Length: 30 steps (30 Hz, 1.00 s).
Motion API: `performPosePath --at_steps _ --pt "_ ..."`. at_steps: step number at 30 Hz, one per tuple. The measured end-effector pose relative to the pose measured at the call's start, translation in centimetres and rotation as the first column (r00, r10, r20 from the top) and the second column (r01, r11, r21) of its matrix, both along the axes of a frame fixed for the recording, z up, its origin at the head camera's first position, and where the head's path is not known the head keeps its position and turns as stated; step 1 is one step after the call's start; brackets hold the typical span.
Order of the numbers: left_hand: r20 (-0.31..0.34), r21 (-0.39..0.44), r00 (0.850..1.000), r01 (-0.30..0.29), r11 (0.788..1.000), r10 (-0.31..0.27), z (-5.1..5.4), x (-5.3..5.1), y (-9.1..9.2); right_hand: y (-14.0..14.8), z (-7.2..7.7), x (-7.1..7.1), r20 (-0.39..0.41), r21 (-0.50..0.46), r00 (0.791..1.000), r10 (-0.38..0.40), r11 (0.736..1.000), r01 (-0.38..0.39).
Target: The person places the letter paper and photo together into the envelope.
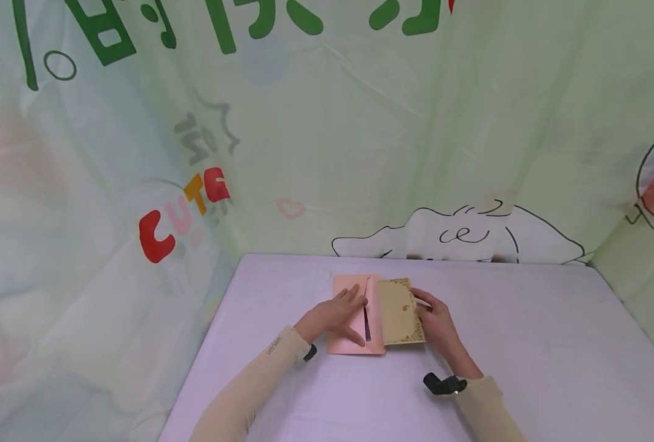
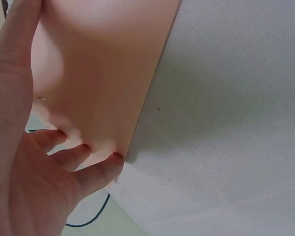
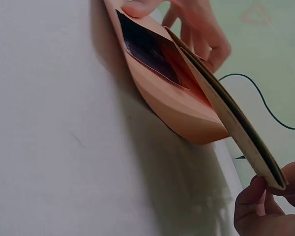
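A pink envelope (image 1: 375, 331) lies on the table, its mouth gaping in the right wrist view. Inside that mouth shows a dark, flat piece (image 3: 150, 49) whose kind I cannot tell. My left hand (image 1: 342, 314) rests on the envelope with spread fingers; the left wrist view has its fingertips touching the pink paper. At the envelope's right side is a folded cream card (image 1: 400, 313) with a brown ornate border. My right hand (image 1: 436, 320) pinches the card's right edge between thumb and fingers. The card's left end is at the envelope's opening; how far it reaches in is hidden.
A pale lilac cloth covers the table (image 1: 282, 276). Printed curtains (image 1: 327, 153) hang behind it and to its sides. A black band (image 1: 444, 384) sits on my right wrist.
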State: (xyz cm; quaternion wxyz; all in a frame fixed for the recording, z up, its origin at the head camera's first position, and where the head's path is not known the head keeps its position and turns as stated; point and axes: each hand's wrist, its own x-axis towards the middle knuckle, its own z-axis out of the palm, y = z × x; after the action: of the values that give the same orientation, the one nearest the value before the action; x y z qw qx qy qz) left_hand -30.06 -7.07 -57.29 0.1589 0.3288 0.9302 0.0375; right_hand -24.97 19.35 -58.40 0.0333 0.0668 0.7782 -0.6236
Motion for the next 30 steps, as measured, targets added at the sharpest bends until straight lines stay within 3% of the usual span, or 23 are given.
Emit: performPosePath --at_steps 15,30 --pt "0.002 0.015 1.0 -0.009 1.0 0.009 0.7 0.4 0.1 -3.3 -1.1 -0.2 -0.036 0.033 0.999 0.028 0.999 -0.026" --pt "-0.005 0.005 1.0 -0.015 1.0 0.015 0.6 0.3 0.1 -5.9 -1.3 -1.0 -0.056 0.063 0.997 0.061 0.996 -0.057"
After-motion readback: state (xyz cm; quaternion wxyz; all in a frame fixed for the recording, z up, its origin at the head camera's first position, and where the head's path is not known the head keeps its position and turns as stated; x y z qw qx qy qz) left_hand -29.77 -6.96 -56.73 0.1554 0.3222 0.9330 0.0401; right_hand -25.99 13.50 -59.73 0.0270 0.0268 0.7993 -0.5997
